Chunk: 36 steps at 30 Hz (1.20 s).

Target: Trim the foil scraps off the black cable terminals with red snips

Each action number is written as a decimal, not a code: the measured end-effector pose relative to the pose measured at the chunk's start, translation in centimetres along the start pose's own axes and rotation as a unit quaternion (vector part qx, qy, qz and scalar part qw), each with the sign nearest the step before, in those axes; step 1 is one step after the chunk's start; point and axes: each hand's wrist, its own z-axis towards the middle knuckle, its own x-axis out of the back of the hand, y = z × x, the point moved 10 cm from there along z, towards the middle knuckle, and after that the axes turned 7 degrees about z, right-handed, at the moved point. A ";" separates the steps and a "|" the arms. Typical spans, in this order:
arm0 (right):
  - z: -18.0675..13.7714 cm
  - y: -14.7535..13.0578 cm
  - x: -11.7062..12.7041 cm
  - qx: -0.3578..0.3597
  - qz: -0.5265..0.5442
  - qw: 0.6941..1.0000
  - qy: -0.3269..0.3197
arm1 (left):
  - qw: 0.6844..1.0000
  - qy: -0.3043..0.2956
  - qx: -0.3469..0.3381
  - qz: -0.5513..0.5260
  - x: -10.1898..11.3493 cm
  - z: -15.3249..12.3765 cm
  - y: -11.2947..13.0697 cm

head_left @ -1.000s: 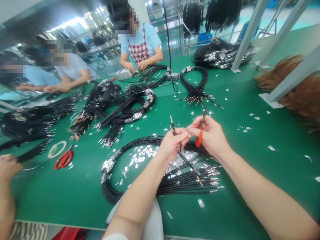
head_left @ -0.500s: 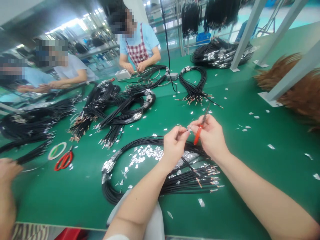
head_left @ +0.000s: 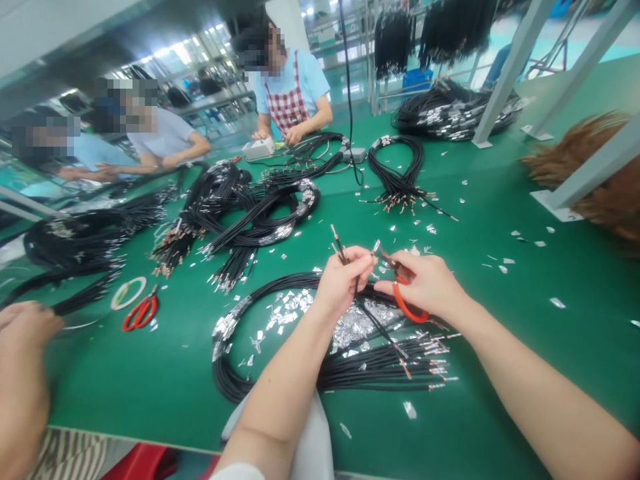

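Observation:
My left hand (head_left: 341,283) is closed on two thin black cables (head_left: 338,245) whose metal-tipped ends stick up above its fingers. My right hand (head_left: 425,283) grips red-handled scissors (head_left: 406,303), blades pointing left toward a small silver foil tag (head_left: 376,247) between the two hands. Below both hands lies a looped bundle of black cables (head_left: 280,347) with metal terminals fanned out to the right, and a heap of silver foil scraps (head_left: 357,323) rests inside the loop.
On the green table (head_left: 500,313) lie several more black cable bundles (head_left: 250,213) and scattered foil bits. A second pair of red scissors (head_left: 141,312) lies by a tape ring (head_left: 128,292) at left. Another person's hand (head_left: 23,347) is at far left; three people work across the table.
The cable ends in my left hand have come back up above the fingers. My right hand turned the scissors from blades-up to blades pointing left, at the foil tag.

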 end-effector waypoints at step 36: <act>-0.3 -0.1 1.7 -0.028 0.439 0.889 0.129 | 0.990 -0.130 0.036 0.033 -2.1 -0.5 -1.6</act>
